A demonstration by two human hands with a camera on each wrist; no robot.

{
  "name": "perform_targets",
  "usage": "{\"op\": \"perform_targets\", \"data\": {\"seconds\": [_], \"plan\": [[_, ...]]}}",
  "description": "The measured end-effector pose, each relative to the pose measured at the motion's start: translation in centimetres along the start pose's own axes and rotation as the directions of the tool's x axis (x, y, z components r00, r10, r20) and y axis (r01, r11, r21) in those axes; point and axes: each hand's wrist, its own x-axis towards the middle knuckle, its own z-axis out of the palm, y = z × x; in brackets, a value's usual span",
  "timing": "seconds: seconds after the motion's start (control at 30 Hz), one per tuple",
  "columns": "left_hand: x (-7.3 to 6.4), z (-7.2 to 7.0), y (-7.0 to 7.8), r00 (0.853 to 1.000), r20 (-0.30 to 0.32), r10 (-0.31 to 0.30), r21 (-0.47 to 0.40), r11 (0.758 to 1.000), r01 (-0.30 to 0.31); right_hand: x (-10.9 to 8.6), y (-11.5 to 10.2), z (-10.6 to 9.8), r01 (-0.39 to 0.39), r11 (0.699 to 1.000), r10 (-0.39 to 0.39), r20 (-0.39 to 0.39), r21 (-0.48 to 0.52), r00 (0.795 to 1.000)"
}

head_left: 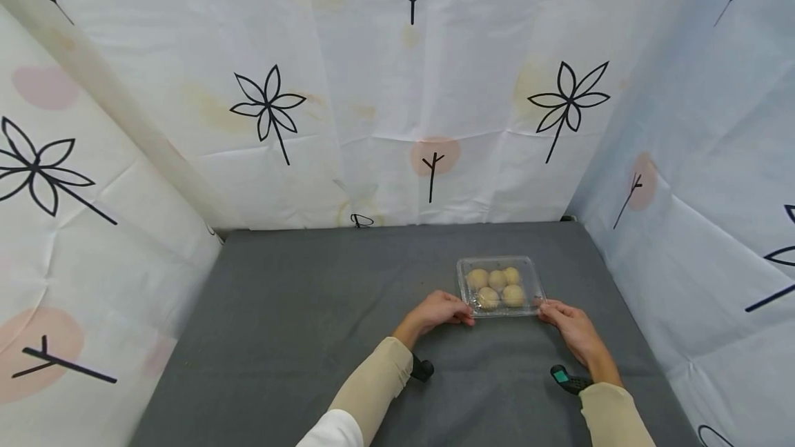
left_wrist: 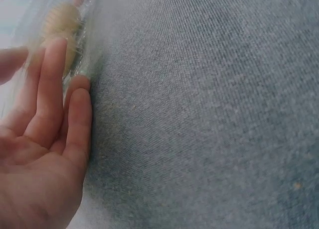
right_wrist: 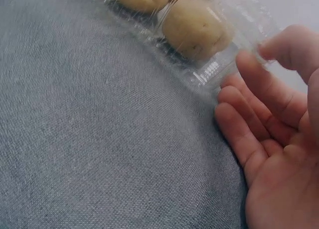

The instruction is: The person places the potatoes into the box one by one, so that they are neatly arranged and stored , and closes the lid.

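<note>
A clear plastic container point(head_left: 531, 280) with its lid on lies on the grey cloth toward the right side of the table. Several small round potatoes point(right_wrist: 195, 29) show through the plastic in two rows. My left hand point(head_left: 437, 310) holds the near left corner, its thumb and fingers point(left_wrist: 51, 84) at the plastic edge. At the near right corner, my right hand point(head_left: 574, 330) pinches the rim between thumb and forefinger. The other right-hand fingers point(right_wrist: 237, 127) are bent beside the corner, low by the cloth.
Grey cloth point(head_left: 298, 336) covers the table, extending widely to the left of the container. White patterned curtains point(head_left: 373, 88) enclose the back and both sides. Each wrist carries a dark strapped device point(head_left: 568, 379).
</note>
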Motion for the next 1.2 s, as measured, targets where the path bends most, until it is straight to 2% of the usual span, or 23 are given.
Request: {"op": "perform_targets", "data": {"seconds": [0.27,0.53,0.73,0.93,1.07,1.2], "plan": [[0.3,0.1,0.0,1.0,0.011,-0.004,-0.008,1.0,0.004,-0.1,-0.1,-0.2,-0.029,1.0,0.029,-0.004,0.002,1.0],[0.5,-0.6,0.5,1.0,0.018,0.001,-0.006,1.0,-0.001,0.3,-0.1,0.2,-0.015,0.997,0.014,0.02,0.075,1.0],[0.7,-1.3,1.4,0.999,0.04,0.008,0.106,0.994,-0.012,1.1,-0.5,0.3,-0.014,0.995,0.012,0.017,0.098,1.0],[0.5,-1.4,2.3,1.0,0.022,-0.016,0.266,0.964,0.01,1.1,-0.7,0.1,-0.035,0.991,0.035,0.006,0.127,0.999],[0.2,-1.4,2.7,0.999,0.018,-0.035,0.333,0.942,0.027,0.9,-0.8,0.2,-0.034,0.99,0.037,-0.023,0.135,0.999],[-0.1,-1.6,3.2,1.0,0.006,-0.023,0.376,0.926,0.019,0.5,-1.3,0.2,-0.047,0.996,0.054,-0.097,0.071,0.994]]}}
